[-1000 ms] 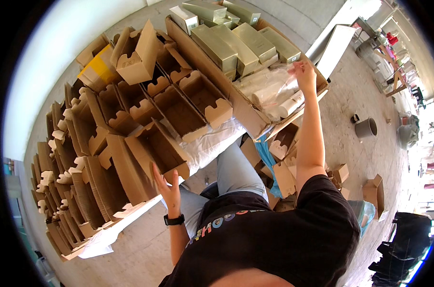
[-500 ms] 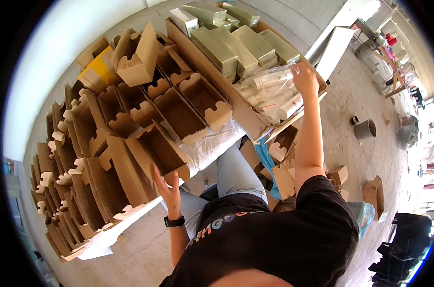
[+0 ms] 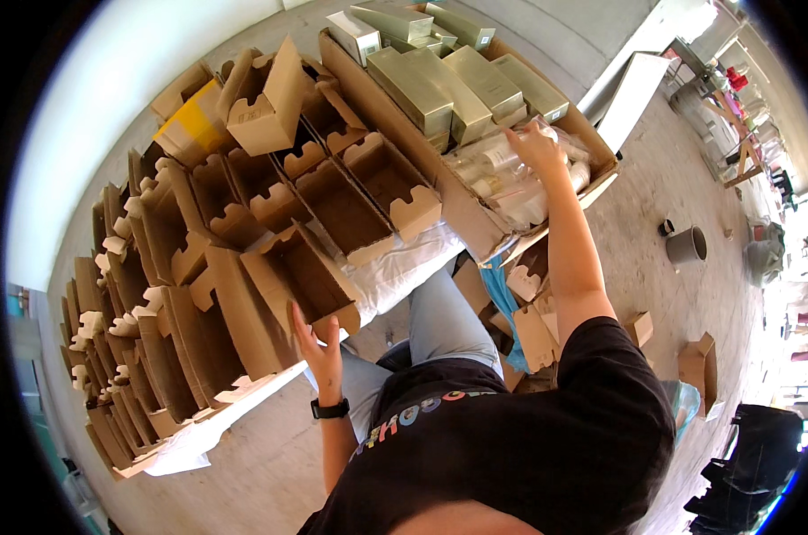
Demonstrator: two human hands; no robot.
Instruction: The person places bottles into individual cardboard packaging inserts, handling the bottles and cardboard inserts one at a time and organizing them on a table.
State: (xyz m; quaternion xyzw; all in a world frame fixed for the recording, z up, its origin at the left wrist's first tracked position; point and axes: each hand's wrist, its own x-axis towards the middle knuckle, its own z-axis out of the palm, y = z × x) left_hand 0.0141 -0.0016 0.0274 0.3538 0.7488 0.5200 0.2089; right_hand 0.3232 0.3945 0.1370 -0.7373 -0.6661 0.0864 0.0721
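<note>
My left hand (image 3: 322, 355) rests against the near end of an open brown cardboard box (image 3: 301, 276), its fingers spread at the end wall. That box lies tilted at the table's edge, and its inside looks bare. At the right, my right hand (image 3: 539, 150) reaches into a large carton (image 3: 471, 209). Its bent fingers pinch the clear plastic bag (image 3: 521, 198) over pale bottles (image 3: 502, 156); the exact grip is partly hidden. Flat golden boxes (image 3: 413, 94) fill the carton's far part, beside a white box (image 3: 354, 37).
Rows of open brown boxes (image 3: 145, 312) cover the table to the left, one with yellow tape (image 3: 190, 120). White sheeting (image 3: 404, 276) hangs over the table edge. On the floor stand a grey bucket (image 3: 686, 245) and a loose cardboard box (image 3: 698, 367); blue plastic (image 3: 504, 308) hangs below the carton.
My right hand has moved left across the bagged bottles, from the carton's right side toward the golden boxes. My left hand stays at the brown box. The whole view has shifted slightly.
</note>
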